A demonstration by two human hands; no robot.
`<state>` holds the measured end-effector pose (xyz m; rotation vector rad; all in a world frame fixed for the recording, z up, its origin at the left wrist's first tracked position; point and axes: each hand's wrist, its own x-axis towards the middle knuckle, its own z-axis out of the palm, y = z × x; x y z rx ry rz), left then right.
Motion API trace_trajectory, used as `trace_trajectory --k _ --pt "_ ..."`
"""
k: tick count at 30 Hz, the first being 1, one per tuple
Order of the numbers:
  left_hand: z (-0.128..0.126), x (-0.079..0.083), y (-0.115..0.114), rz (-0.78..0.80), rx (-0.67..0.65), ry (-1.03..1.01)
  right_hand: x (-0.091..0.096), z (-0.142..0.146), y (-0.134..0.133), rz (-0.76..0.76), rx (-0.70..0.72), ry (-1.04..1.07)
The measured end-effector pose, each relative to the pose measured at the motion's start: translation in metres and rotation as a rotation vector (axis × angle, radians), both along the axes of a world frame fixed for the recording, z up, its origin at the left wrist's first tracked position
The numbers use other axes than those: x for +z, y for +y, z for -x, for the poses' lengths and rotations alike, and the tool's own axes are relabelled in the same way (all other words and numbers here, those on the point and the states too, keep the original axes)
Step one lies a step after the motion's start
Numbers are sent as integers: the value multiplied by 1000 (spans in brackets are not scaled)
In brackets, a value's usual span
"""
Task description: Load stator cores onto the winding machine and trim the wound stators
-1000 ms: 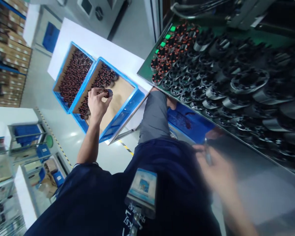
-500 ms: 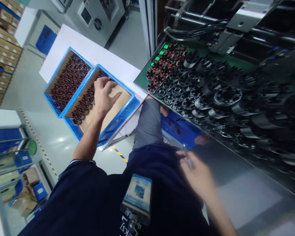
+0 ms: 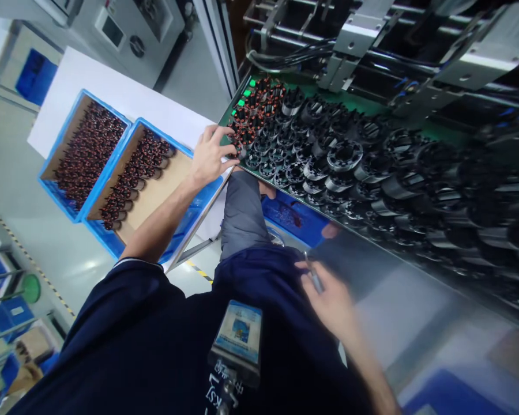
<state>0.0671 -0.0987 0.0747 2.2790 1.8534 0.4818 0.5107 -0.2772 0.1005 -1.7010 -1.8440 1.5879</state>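
Observation:
My left hand is at the near left corner of the green tray. Its fingers are curved and apart, with the tips at the outermost copper-wound motor stators; I cannot tell whether they touch one. In my right hand, low in front of my body, is a slim grey metal tool, its kind blurred. Rows of black stator cores without visible copper fill the rest of the tray. Left of the tray, a blue box holds wound stators on cardboard.
A second blue box, filled with wound stators, stands beside the first on a white table. Machine rails and brackets overhang the tray's far side. A blue bin sits below the tray's near edge.
My left hand has moved right, from above the blue box to the tray's corner stators. My right hand still holds the tool low. The view has shifted to the right.

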Motion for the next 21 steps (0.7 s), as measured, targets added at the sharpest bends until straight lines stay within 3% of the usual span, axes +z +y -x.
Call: trace_trajectory --k 2,5,9,12,16,21 --pt "-7 13 -9 -86 46 -129 -4 -2 -4 23 -34 28" --pt "-43 45 -35 -168 75 -354 1 7 -4 8 -122 107" --pt "-116 93 -78 -172 -60 -588 29 36 14 -168 -303 312" --pt "-158 116 -102 -180 -154 -691 55 56 35 -396 -433 458" --pt "-184 126 -115 -113 -146 -725 82 67 55 -563 -435 587" --pt "-190 121 -119 -125 -186 -635 94 60 63 -423 -389 577"
